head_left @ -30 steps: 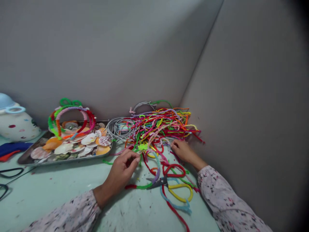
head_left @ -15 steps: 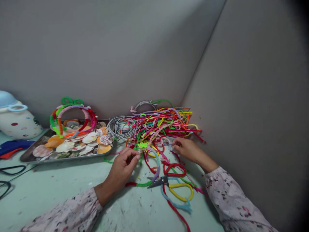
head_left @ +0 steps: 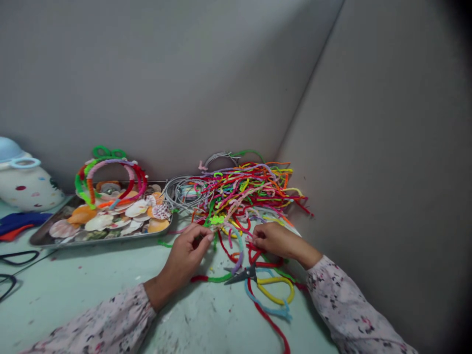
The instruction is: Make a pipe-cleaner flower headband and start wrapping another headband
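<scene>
My left hand (head_left: pixel 190 250) is closed in a pinch on a hoop wrapped in pipe cleaners (head_left: pixel 240 260), at its bright green flower (head_left: pixel 217 220). Red, green, purple and light blue sections of the hoop show, and its left part is behind my hand. My right hand (head_left: pixel 273 238) is closed too, fingertips pinching a pink pipe cleaner (head_left: pixel 249 239) just right of the hoop. Scissors (head_left: pixel 275 290) with one red and one yellow handle lie beneath the right hand, their blades pointing left beside the hoop. The right hand partly covers the red handle.
Behind my hands is a tangled heap of coloured pipe cleaners (head_left: pixel 254 189), beside coiled grey wire (head_left: pixel 186 194). At left, a metal tray (head_left: pixel 110 242) holds shells and finished hoops (head_left: pixel 142 182). A spotted white jug (head_left: pixel 31 189) and black-handled scissors (head_left: pixel 18 256) sit farther left. Walls stand behind and right.
My right hand has moved left and slightly nearer, over the scissors' red handle, shifting a pink pipe cleaner along. My left hand keeps its pinch at the flower.
</scene>
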A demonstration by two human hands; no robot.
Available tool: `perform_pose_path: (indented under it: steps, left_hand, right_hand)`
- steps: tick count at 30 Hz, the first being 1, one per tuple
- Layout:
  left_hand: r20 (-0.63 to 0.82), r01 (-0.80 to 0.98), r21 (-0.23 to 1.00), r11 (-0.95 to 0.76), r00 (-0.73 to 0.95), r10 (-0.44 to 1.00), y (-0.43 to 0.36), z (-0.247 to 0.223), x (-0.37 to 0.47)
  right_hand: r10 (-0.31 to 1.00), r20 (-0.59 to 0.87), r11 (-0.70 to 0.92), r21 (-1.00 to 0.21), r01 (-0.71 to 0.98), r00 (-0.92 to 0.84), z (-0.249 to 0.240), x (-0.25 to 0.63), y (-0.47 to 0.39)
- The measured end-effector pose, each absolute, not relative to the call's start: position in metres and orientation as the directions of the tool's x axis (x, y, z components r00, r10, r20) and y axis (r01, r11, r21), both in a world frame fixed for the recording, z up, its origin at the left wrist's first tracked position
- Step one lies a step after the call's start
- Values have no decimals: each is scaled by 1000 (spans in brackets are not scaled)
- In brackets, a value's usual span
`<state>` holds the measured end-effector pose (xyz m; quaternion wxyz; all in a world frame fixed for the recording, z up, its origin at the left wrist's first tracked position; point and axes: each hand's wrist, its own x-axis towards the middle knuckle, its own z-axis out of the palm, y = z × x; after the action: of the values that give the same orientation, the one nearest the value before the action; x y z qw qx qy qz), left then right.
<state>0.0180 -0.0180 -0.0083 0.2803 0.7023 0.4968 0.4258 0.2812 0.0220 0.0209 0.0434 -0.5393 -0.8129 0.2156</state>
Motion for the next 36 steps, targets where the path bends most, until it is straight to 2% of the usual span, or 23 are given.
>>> perform_pose_path:
  steps: [4, 16, 24, 31, 36]
  left_hand:
    - [316, 466, 814, -346, 145, 938, -17, -9, 18]
    - [304, 452, 826, -336, 145, 942, -18, -7, 18]
    - [316, 442, 829, -343, 138, 939, -16, -10, 18]
    - [324, 440, 828, -348, 132, 937, -18, -9, 18]
    - [337, 432, 826, -363, 138, 931, -19, -7, 17]
  right_hand:
    - [905, -173, 312, -352, 883, -388, 20, 283, 23]
    - [903, -204, 278, -393, 876, -378, 23, 285, 23]
    - [861, -258, 351, -326, 878, -439, 35, 288, 18]
    - [753, -434, 395, -302, 867, -494, 50, 285, 6]
    - [786, -436, 390, -201, 898, -439, 51, 277, -3]
